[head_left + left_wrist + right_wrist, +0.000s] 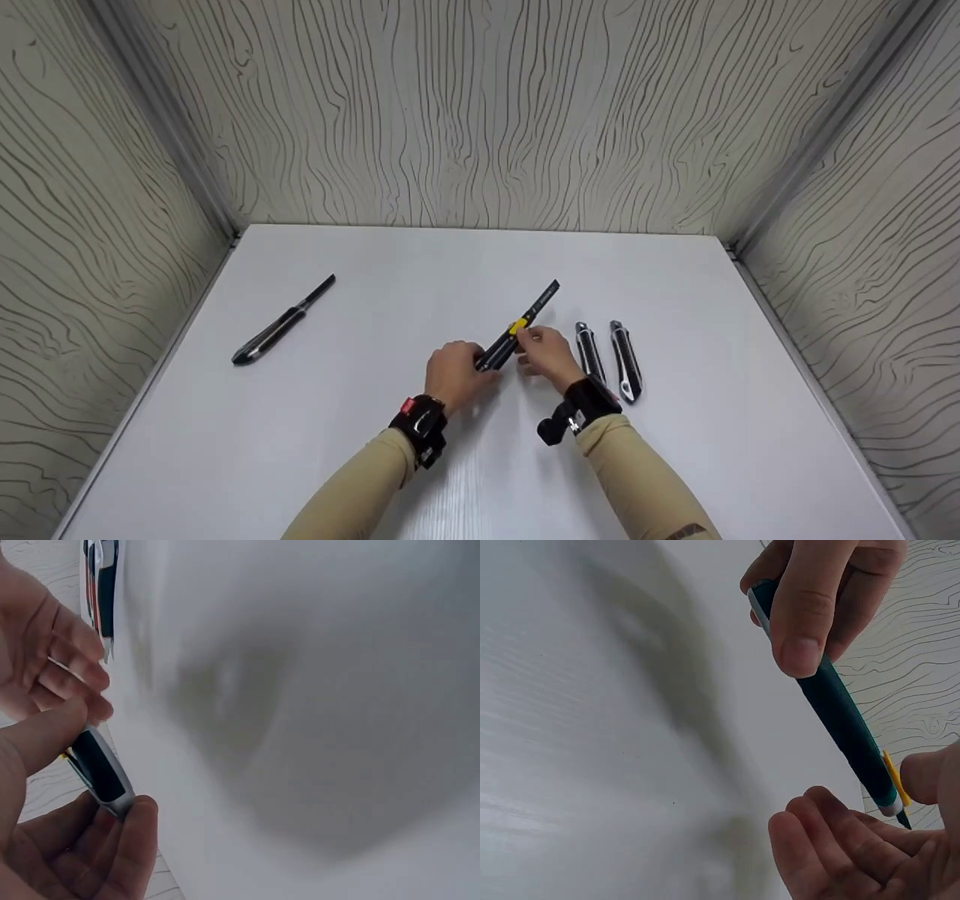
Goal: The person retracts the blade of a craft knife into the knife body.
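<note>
My left hand point(454, 373) grips the rear of a dark utility knife point(501, 349), thumb on one side and fingers on the other. The knife is tilted, its long black blade point(545, 297) extended up and to the right. My right hand point(546, 352) is at the knife's front, with its thumb point(930, 774) at the yellow slider point(895, 776). The other fingers point(832, 836) of that hand are loosely bent beside the knife in the right wrist view. In the left wrist view, the handle point(101, 771) shows between the left thumb and fingers.
Another utility knife point(274, 334) with its blade out lies on the left of the white table point(360, 450). To the right lie two more utility knives point(590, 351) point(626, 364), no long blade showing; the right wrist partly covers the nearer one. Patterned walls point(480, 112) enclose the table.
</note>
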A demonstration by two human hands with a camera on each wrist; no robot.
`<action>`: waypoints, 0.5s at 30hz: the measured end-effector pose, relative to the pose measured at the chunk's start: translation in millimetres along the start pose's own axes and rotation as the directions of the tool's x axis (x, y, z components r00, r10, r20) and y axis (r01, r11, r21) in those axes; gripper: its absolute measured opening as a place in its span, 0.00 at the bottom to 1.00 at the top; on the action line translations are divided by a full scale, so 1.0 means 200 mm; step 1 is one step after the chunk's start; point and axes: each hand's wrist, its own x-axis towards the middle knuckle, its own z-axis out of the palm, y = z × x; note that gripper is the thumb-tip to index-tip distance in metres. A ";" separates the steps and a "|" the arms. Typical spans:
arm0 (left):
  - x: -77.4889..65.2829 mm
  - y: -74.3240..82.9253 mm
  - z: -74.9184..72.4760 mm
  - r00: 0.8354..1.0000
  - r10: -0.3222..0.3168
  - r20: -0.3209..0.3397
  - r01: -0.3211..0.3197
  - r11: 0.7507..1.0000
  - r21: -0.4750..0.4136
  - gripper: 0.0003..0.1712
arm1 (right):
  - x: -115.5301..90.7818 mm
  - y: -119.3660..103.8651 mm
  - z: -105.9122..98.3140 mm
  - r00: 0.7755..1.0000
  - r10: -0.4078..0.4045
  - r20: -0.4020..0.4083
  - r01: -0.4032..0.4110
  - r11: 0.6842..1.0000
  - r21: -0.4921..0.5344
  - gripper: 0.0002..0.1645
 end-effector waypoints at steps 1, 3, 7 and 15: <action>0.00 0.00 0.01 1.000 0.006 -0.002 -0.006 1.000 0.003 0.18 | 0.00 0.00 0.00 1.000 0.007 -0.006 -0.007 1.000 0.020 0.23; -0.01 0.01 0.02 1.000 0.016 -0.005 -0.016 1.000 0.008 0.18 | 0.01 0.00 0.01 0.999 0.023 -0.024 -0.022 0.999 0.049 0.22; -0.02 0.02 0.04 1.000 0.014 0.000 -0.014 1.000 0.007 0.18 | 0.02 0.01 0.02 0.997 0.057 -0.042 -0.053 0.993 0.103 0.19; -0.05 0.03 0.06 1.000 -0.023 0.020 0.024 1.000 -0.016 0.21 | 0.04 0.03 0.03 0.998 0.052 -0.032 -0.045 0.983 0.179 0.17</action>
